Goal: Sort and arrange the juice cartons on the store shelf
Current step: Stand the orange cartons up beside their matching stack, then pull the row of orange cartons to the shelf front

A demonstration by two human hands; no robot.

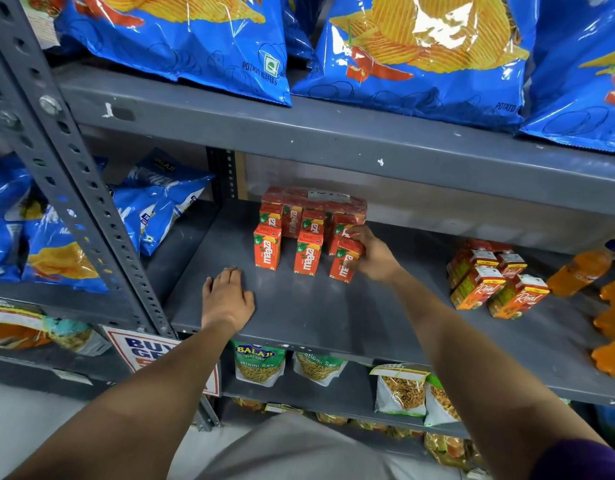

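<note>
Seen from the head camera, a person reaches onto a grey shelf point(333, 317) where small red Maaza cartons point(300, 233) stand in short rows in front of a wrapped pack point(316, 197). The right hand point(371, 254) is clamped on the front-right carton point(344, 263), which stands on the shelf. The left hand point(228, 297) lies flat and empty, fingers spread, just left of the rows. Real cartons point(496, 282) cluster well to the right, beside orange bottles point(583, 268).

The shelf point(299, 317) is matt grey painted metal, scuffed and chipped white in spots. The juice cartons point(307, 252) at twelve o'clock look like smooth printed card, faintly glossy. At one o'clock, crinkled chip bags point(420, 60) are shiny plastic film with glare.
</note>
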